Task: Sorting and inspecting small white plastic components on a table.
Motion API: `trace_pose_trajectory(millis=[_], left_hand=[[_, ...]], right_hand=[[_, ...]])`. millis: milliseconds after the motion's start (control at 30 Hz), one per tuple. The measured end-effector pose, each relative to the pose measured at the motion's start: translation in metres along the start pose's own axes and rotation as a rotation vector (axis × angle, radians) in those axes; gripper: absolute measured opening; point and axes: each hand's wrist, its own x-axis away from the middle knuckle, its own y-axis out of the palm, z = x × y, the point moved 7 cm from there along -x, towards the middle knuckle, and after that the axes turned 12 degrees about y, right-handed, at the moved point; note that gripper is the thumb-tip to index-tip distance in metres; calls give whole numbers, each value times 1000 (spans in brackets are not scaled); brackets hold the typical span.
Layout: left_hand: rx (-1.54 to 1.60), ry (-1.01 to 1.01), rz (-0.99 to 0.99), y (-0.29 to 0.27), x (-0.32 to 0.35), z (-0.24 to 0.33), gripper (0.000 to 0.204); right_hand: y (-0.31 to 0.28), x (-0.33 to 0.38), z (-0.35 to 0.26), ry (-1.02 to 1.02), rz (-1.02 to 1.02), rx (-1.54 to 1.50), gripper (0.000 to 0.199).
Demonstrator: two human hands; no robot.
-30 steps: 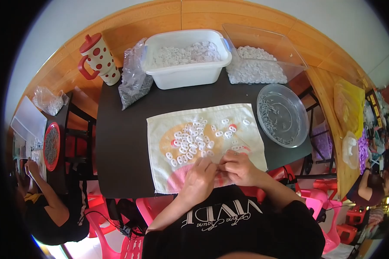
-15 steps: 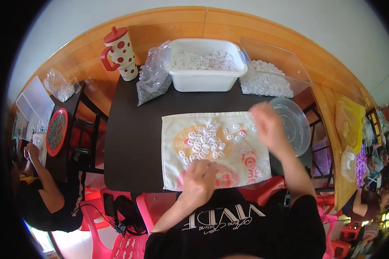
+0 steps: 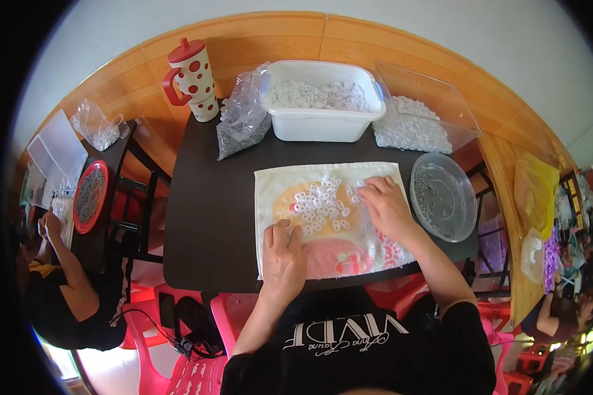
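Observation:
Small white plastic pieces (image 3: 321, 205), oval with two holes, lie in a loose heap on a cream towel (image 3: 267, 187) with an orange and pink print. My left hand (image 3: 283, 263) rests on the towel by the heap's near left side, its fingers slightly bent and apart, with nothing visible in them. Over the right end of the pieces is my right hand (image 3: 390, 209). Its fingers are spread and bent down, the tips touching or just above a few pieces; what lies under the palm is hidden.
A white tub (image 3: 319, 125) of similar pieces stands at the back, beside a clear bag of grey bits (image 3: 240, 139) and a spotted tumbler (image 3: 196, 82). To its right are a bag of white pieces (image 3: 412, 125) and a clear round tray (image 3: 445, 197). A person (image 3: 69, 289) works at the left.
My right hand has come down and left from the air onto the pieces. The left hand has shifted left and opened out. The towel lies slightly higher, and the head view has shifted a little.

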Motion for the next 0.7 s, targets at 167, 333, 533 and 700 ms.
trace_pose_trajectory(millis=[167,333,533,700], left_hand=[[-16,16,23,-6,2,3,35],[-5,73,82,-3,-7,22,30],[128,223,57,43,-36,64,22],[-71,275,-146,76,-42,76,19]], right_hand=[[19,-21,-6,-19,39,63,15],[22,-24,3,-27,69,-47,8],[24,-24,8,10,73,-67,9],[28,-27,13,14,47,-64,11]])
